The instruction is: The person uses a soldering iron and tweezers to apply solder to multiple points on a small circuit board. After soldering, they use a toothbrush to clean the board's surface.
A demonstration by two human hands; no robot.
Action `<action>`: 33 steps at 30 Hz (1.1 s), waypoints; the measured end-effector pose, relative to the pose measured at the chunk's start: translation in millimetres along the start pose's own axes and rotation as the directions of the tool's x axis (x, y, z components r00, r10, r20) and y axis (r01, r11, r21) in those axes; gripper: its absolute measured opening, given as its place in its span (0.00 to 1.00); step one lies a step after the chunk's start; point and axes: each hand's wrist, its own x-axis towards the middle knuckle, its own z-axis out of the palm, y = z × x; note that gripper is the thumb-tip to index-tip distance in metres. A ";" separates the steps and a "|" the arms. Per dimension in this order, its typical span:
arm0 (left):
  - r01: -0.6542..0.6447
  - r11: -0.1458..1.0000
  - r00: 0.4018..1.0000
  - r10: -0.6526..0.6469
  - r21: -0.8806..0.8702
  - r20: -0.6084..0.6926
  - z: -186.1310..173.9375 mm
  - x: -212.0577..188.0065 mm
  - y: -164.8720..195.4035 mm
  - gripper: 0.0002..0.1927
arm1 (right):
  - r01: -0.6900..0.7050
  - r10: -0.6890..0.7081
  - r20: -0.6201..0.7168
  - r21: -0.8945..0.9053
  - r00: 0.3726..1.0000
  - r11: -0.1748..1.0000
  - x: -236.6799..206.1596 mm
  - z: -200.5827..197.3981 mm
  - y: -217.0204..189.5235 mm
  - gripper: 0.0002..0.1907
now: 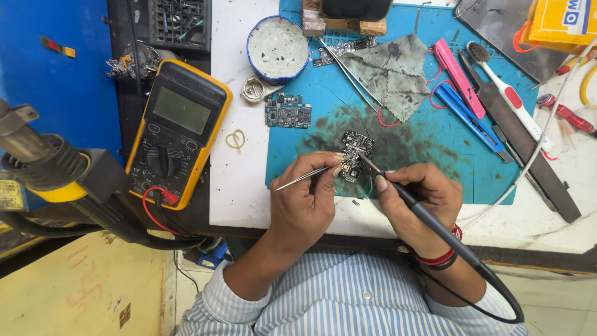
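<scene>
Over the blue work mat (435,155), the left hand (305,199) is closed around thin metal tweezers (303,178), whose tips press on a small dark circuit board (353,155) lying flat on the mat. The right hand (423,202) grips a black soldering iron (429,218) like a pen; its tip touches the top of the same board. This board looks light, stiff and fragile, so it is better to take it by the edges, not by the tiny parts. A second board (287,112), green-blue, lies near, apart from the first. Behind it stands a round blue tin (278,40) holding a grey, hardened-looking paste with small pits. A yellow multimeter (177,134) rests to the left, off the mat.
</scene>
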 end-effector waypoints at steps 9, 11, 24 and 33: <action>0.001 1.000 1.000 -0.001 0.004 -0.004 0.2 0.1 -0.5 0.05 | 0.007 -0.006 0.009 -0.018 1.000 1.000 0.0 -0.9 0.0 0.06; -0.017 1.000 1.000 0.017 0.009 -0.010 0.6 -0.2 -0.8 0.05 | 0.021 -0.021 0.004 -0.027 1.000 0.999 0.1 -0.5 0.4 0.06; 0.004 1.000 1.000 -0.005 -0.017 -0.018 0.9 -1.7 -0.5 0.04 | 0.008 -0.008 0.000 -0.038 1.000 0.999 -0.1 0.0 2.4 0.06; 0.023 1.000 1.000 -0.023 0.013 -0.009 -0.5 0.1 -0.7 0.05 | 0.048 -0.047 0.024 -0.060 0.999 0.997 0.9 -0.4 2.1 0.06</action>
